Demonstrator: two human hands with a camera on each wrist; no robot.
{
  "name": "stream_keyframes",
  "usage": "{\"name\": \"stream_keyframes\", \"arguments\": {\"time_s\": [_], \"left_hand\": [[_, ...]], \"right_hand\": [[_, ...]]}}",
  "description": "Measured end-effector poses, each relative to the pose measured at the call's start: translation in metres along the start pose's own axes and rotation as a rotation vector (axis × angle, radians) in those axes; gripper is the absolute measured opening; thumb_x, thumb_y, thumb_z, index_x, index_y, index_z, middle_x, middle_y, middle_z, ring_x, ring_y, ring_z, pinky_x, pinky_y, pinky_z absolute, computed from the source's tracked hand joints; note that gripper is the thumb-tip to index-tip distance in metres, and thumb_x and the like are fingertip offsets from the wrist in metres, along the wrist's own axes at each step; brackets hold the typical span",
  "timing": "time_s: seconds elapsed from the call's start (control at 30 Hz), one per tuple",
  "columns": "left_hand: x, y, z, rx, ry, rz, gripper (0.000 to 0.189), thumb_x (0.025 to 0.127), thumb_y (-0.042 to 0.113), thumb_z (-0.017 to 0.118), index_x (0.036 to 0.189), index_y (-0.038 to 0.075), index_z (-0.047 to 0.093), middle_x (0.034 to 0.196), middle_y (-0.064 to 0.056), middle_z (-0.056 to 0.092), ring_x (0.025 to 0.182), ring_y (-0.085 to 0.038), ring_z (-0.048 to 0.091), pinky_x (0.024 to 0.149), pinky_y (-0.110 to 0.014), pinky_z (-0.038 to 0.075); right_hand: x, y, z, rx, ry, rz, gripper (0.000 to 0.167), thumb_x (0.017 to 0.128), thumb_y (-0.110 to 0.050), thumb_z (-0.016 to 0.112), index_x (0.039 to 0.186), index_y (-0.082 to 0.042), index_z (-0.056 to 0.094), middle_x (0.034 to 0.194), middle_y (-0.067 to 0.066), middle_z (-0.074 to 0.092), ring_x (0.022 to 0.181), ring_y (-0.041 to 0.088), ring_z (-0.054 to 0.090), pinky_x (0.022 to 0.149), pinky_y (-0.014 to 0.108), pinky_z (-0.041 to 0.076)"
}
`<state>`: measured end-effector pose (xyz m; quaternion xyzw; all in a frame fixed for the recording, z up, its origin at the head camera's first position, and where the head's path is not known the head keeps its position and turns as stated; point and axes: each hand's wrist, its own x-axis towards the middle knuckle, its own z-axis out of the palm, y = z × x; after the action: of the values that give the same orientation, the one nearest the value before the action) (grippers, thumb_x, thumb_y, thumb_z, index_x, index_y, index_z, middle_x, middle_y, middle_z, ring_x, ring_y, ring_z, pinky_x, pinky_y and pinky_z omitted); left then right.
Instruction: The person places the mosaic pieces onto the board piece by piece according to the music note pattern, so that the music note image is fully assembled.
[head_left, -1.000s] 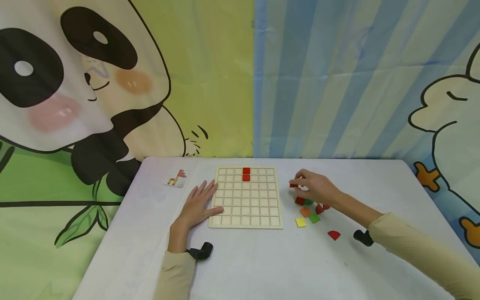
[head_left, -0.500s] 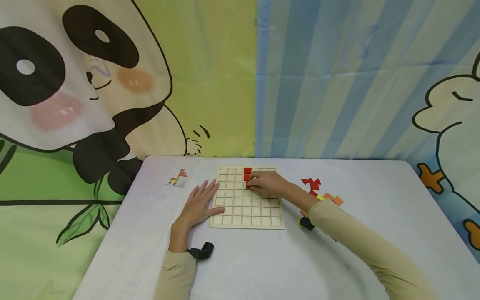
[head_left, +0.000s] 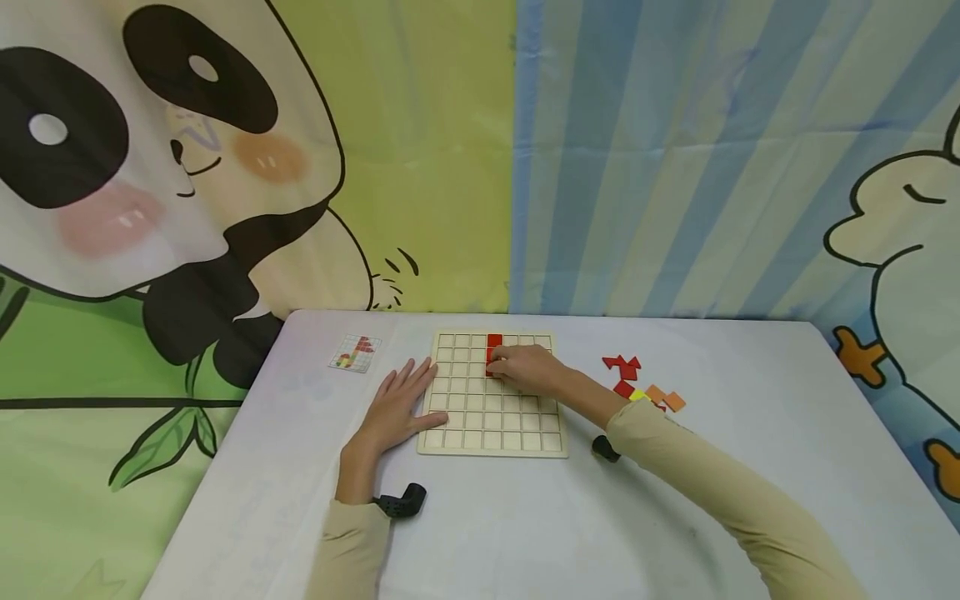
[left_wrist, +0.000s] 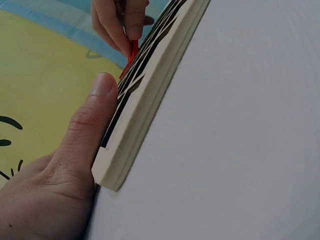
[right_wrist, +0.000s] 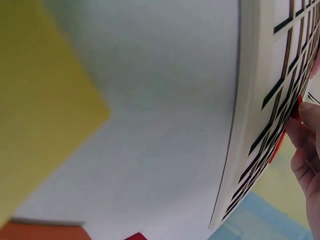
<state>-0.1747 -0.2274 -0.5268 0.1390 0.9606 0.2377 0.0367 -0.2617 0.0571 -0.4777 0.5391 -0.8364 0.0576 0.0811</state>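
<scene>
A pale wooden grid board (head_left: 517, 421) lies flat on the table. My left hand (head_left: 401, 404) rests along its left edge, fingers spread and thumb lying over the rim. Over the upper middle of the grid is my right hand (head_left: 528, 369), which pinches a red square tile (left_wrist: 134, 49) between thumb and fingers. That tile stands tilted at the grid in the left wrist view, and the fingers partly cover it in the head view. Directly above it in the same column, red tiles (head_left: 494, 340) sit in the cells from the top row down.
Loose red pieces (head_left: 628, 372), orange squares (head_left: 675, 402) and a yellow piece (head_left: 638, 395) lie right of the board, partly under the right sleeve. A small printed pattern card (head_left: 355, 353) lies at the back left. A cartoon-printed curtain hangs behind the table's far edge.
My right hand has moved left from the loose pieces to the board, bringing a red square tile to the column below the other red ones. The left hand has stayed in place.
</scene>
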Motion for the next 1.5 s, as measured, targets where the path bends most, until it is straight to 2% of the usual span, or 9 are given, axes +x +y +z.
{"name": "stream_keyframes", "arguments": {"time_s": [0.2, 0.37, 0.57, 0.8, 1.0, 1.1, 1.23, 1.33, 1.5], "left_hand": [[0.000, 0.001, -0.001, -0.003, -0.004, 0.005, 0.097, 0.090, 0.056, 0.073, 0.164, 0.011, 0.030, 0.173, -0.007, 0.022, 0.162, -0.034, 0.012, 0.130, -0.057, 0.006], [-0.001, 0.001, -0.001, -0.004, -0.007, 0.004, 0.096, 0.090, 0.056, 0.073, 0.164, 0.011, 0.030, 0.173, -0.007, 0.022, 0.162, -0.034, 0.012, 0.130, -0.057, 0.007], [0.000, 0.000, 0.001, 0.001, 0.010, 0.010, 0.096, 0.090, 0.057, 0.073, 0.164, 0.012, 0.031, 0.173, -0.007, 0.023, 0.162, -0.034, 0.013, 0.130, -0.056, 0.008], [-0.001, 0.001, 0.003, 0.004, -0.006, 0.004, 0.097, 0.089, 0.059, 0.072, 0.164, 0.011, 0.031, 0.172, -0.008, 0.024, 0.161, -0.036, 0.013, 0.129, -0.059, 0.009], [0.000, 0.000, 0.001, 0.005, -0.005, -0.015, 0.099, 0.088, 0.058, 0.073, 0.164, 0.014, 0.029, 0.173, -0.005, 0.022, 0.162, -0.032, 0.011, 0.131, -0.056, 0.006], [0.000, 0.000, 0.001, 0.001, -0.007, -0.017, 0.099, 0.089, 0.058, 0.073, 0.164, 0.013, 0.029, 0.173, -0.006, 0.022, 0.162, -0.033, 0.011, 0.130, -0.057, 0.006], [0.000, -0.001, 0.003, -0.004, -0.007, -0.009, 0.099, 0.088, 0.058, 0.074, 0.164, 0.013, 0.029, 0.173, -0.006, 0.022, 0.162, -0.033, 0.012, 0.130, -0.057, 0.007], [0.001, -0.001, 0.004, -0.009, -0.004, -0.002, 0.099, 0.088, 0.058, 0.073, 0.164, 0.013, 0.029, 0.173, -0.005, 0.022, 0.162, -0.032, 0.011, 0.130, -0.055, 0.006], [0.002, -0.001, 0.003, -0.008, 0.000, -0.006, 0.099, 0.089, 0.058, 0.073, 0.164, 0.013, 0.029, 0.173, -0.004, 0.022, 0.162, -0.032, 0.011, 0.131, -0.055, 0.006]], "right_hand": [[-0.002, -0.002, 0.003, -0.033, -0.025, 0.001, 0.016, 0.100, -0.010, 0.068, 0.113, -0.011, 0.076, 0.114, 0.008, 0.071, 0.082, 0.019, 0.074, 0.064, 0.028, 0.061], [-0.004, -0.004, 0.002, 0.028, -0.005, 0.018, 0.016, 0.100, -0.009, 0.068, 0.113, -0.010, 0.077, 0.122, 0.010, 0.069, 0.086, 0.021, 0.074, 0.065, 0.030, 0.061], [-0.012, -0.012, -0.005, 0.103, -0.093, 0.096, 0.021, 0.104, -0.015, 0.061, 0.121, -0.012, 0.074, 0.134, 0.010, 0.062, 0.073, 0.020, 0.068, 0.058, 0.029, 0.056], [-0.061, -0.050, -0.017, 0.206, -0.124, 0.152, 0.042, 0.100, -0.022, 0.069, 0.141, -0.015, 0.063, 0.141, 0.011, 0.060, 0.075, 0.017, 0.070, 0.064, 0.024, 0.057], [-0.111, -0.067, -0.031, 0.215, -0.152, 0.201, 0.049, 0.097, -0.024, 0.073, 0.144, -0.018, 0.060, 0.139, 0.008, 0.062, 0.064, 0.008, 0.063, 0.056, 0.013, 0.047], [-0.131, -0.062, -0.041, 0.238, -0.089, 0.292, 0.054, 0.094, -0.022, 0.077, 0.144, -0.016, 0.060, 0.137, 0.009, 0.064, 0.065, 0.004, 0.060, 0.055, 0.012, 0.046], [-0.157, -0.050, -0.053, 0.331, 0.106, 0.456, 0.055, 0.089, -0.014, 0.081, 0.141, -0.009, 0.062, 0.133, 0.013, 0.065, 0.059, -0.002, 0.049, 0.051, 0.015, 0.044], [-0.175, -0.040, -0.056, 0.399, 0.211, 0.527, 0.054, 0.088, -0.006, 0.081, 0.138, -0.004, 0.062, 0.128, 0.017, 0.065, 0.057, -0.005, 0.042, 0.051, 0.017, 0.044], [-0.187, -0.030, -0.047, 0.458, 0.234, 0.552, 0.048, 0.087, -0.002, 0.080, 0.132, -0.002, 0.066, 0.123, 0.020, 0.066, 0.062, -0.004, 0.042, 0.054, 0.018, 0.045]]}}
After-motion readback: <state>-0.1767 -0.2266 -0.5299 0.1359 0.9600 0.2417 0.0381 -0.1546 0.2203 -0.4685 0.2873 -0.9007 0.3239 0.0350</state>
